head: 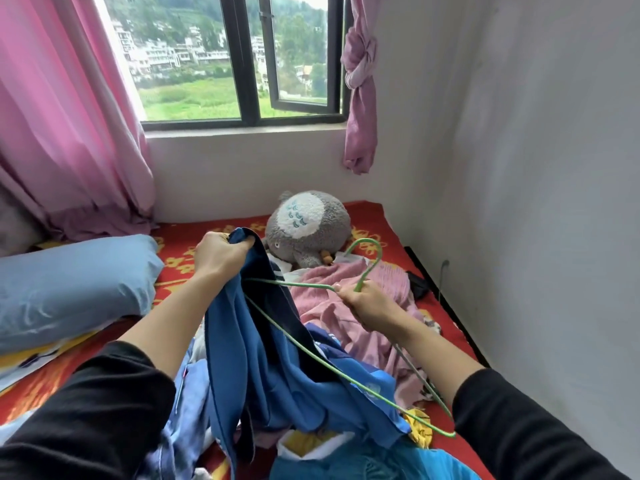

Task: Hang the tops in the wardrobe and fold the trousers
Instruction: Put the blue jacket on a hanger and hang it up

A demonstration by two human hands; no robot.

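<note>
The left hand grips the blue top – the right hand pinches the green wire hanger, beside the plush toy; feed its arm into the neckline slowly.

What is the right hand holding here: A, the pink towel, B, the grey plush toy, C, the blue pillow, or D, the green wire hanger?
D: the right hand grips the green wire hanger just below its hook, while the left hand holds up the blue top.

hanger thin green coated wire, blue top smooth matt knit, plush toy fuzzy grey pile, pillow smooth cotton.
</note>
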